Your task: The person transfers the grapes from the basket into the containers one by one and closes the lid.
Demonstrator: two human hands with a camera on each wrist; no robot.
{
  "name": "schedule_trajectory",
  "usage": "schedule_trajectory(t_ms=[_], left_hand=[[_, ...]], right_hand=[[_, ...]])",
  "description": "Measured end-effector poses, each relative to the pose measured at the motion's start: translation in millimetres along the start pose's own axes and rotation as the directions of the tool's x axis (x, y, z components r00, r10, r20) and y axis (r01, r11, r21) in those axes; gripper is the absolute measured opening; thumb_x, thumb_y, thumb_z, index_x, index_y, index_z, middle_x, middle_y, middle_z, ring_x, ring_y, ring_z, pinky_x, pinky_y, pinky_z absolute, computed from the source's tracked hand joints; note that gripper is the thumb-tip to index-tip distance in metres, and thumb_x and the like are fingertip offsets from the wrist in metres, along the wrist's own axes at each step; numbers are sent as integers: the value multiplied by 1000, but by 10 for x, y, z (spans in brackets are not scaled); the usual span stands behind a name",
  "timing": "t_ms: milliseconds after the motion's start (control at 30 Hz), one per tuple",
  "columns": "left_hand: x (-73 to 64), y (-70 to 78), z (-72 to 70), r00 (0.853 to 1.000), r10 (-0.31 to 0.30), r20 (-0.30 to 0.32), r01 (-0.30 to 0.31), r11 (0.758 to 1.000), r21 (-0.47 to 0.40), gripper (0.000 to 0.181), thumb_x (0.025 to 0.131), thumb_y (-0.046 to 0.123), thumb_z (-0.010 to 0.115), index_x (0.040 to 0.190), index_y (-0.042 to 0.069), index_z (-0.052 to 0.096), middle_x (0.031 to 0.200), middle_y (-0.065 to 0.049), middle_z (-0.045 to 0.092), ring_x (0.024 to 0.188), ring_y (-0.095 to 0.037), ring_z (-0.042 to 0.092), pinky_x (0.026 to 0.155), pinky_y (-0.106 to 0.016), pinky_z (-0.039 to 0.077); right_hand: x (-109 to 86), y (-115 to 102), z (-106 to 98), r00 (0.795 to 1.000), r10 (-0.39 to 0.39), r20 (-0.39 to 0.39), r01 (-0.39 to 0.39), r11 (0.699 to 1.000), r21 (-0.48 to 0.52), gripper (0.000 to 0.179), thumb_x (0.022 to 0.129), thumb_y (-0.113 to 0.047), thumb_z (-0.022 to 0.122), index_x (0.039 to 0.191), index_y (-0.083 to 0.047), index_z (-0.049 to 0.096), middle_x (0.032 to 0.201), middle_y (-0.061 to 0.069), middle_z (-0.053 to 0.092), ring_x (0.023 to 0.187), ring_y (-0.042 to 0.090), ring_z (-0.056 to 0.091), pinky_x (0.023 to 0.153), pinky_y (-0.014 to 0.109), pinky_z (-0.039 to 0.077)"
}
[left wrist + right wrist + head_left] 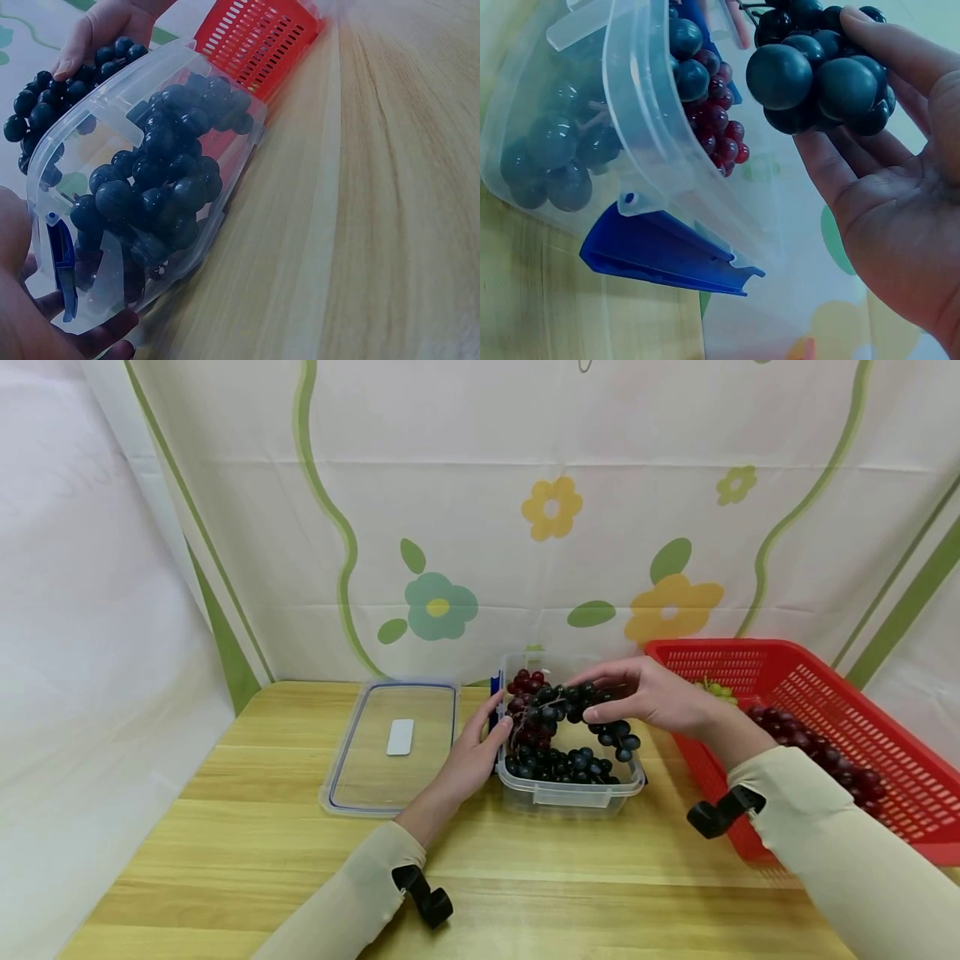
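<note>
My right hand (pixel 651 700) grips a bunch of black grapes (pixel 572 700) between thumb and fingers, over the open clear plastic box (pixel 577 795). In the right wrist view the held grapes (pixel 817 82) show beside the box rim. My left hand (pixel 471 752) is at the box's left side, its fairly straight fingers (pixel 105 334) touching the wall by the blue latch (pixel 63 262). Inside the box, more black grapes (pixel 558 766) lie along the near side, and red grapes (pixel 528 681) are at the left.
A clear lid (pixel 427 785) with a blue seal lies left of the box, a white rectangle (pixel 401 737) on it. On the right, a red basket (pixel 825 670) contains dark red grapes (pixel 817 752) and green grapes (pixel 716 690). A flowered cloth (pixel 480 527) hangs behind the wooden table (pixel 525 893).
</note>
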State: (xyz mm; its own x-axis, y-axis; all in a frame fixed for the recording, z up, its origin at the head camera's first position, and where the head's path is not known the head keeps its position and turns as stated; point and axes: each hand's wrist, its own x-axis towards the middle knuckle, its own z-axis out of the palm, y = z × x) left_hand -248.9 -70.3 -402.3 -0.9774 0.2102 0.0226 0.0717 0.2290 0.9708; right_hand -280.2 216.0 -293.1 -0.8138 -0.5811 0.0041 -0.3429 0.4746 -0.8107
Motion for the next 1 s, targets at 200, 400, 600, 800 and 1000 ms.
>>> schedule_trajectory(t_ms=[200,400,600,800,1000], left_hand=[[-5,10,7,1000,0,0,0,1000,-3,57,114,44,46,167,40,29,179,1,18,166,-38,16,128,-73,17],[-2,13,7,1000,5,-6,-5,1000,1,58,113,46,46,168,39,29,179,2,19,166,-36,15,128,-72,17],[0,15,9,1000,8,-7,-8,1000,-1,57,113,45,46,168,39,30,179,1,18,166,-36,15,129,-71,17],[1,9,7,1000,8,-7,-8,1000,2,58,113,47,46,168,39,29,179,1,18,166,-36,15,129,-72,17],[8,5,9,1000,13,-4,-13,1000,2,59,113,48,46,168,38,28,179,2,17,166,-36,15,129,-71,17]], right_hand=[[37,26,26,999,-11,32,12,1000,-2,42,96,-23,80,137,-21,72,144,8,66,116,28,69,93,36,61],[58,50,35,999,-11,51,11,1000,-8,42,96,-23,80,138,-20,72,149,9,63,113,24,71,94,35,60],[78,78,56,996,-26,80,27,1000,-6,42,96,-20,81,137,-20,72,147,9,66,114,27,70,95,39,60],[95,76,97,991,-74,115,82,994,-67,40,94,-20,82,132,-27,75,150,5,65,149,35,48,121,67,38],[110,84,114,985,-76,156,96,987,-127,41,93,-10,79,128,-30,77,146,1,68,146,34,54,118,66,43]])
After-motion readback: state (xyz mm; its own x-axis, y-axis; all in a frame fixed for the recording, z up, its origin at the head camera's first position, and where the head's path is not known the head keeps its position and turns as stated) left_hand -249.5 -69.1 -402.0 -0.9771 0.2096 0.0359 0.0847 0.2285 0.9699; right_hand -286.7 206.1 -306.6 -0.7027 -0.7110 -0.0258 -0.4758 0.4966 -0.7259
